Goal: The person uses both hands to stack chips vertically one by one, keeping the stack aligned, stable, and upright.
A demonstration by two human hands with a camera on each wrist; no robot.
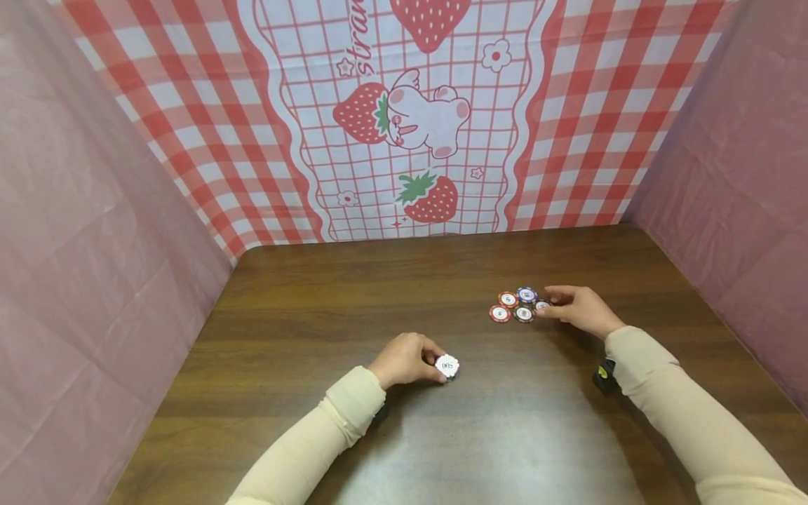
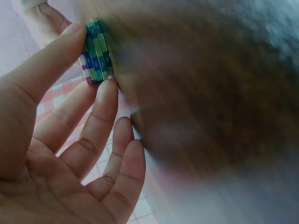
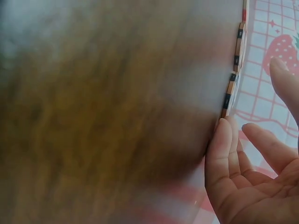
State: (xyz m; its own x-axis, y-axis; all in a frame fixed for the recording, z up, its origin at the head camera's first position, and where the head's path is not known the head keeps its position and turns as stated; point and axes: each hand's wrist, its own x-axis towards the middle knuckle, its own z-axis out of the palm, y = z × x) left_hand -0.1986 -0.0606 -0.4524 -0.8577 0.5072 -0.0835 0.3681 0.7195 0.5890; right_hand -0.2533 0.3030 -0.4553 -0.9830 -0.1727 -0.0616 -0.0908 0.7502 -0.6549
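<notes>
In the head view my left hand (image 1: 407,359) grips a short stack of poker chips (image 1: 447,366) by its rim, thumb on one side and fingertips on the other. Its top chip is white and marked 500. Seen from the left wrist, the stack (image 2: 96,52) shows green and blue edges, with a pink-and-white edge on one side. At the right, my right hand (image 1: 583,310) reaches over a dark-edged chip (image 1: 541,306), partly covering it. The right wrist view has a fingertip touching that chip's edge (image 3: 228,95), with the other fingers spread apart.
Beside the right hand, a red chip (image 1: 500,313), an orange chip (image 1: 508,299), a blue chip (image 1: 527,294) and a dark chip (image 1: 524,314) lie flat and close together on the brown wooden table (image 1: 303,294). A strawberry-print cloth (image 1: 252,140) hangs behind, with pink cloth at both sides.
</notes>
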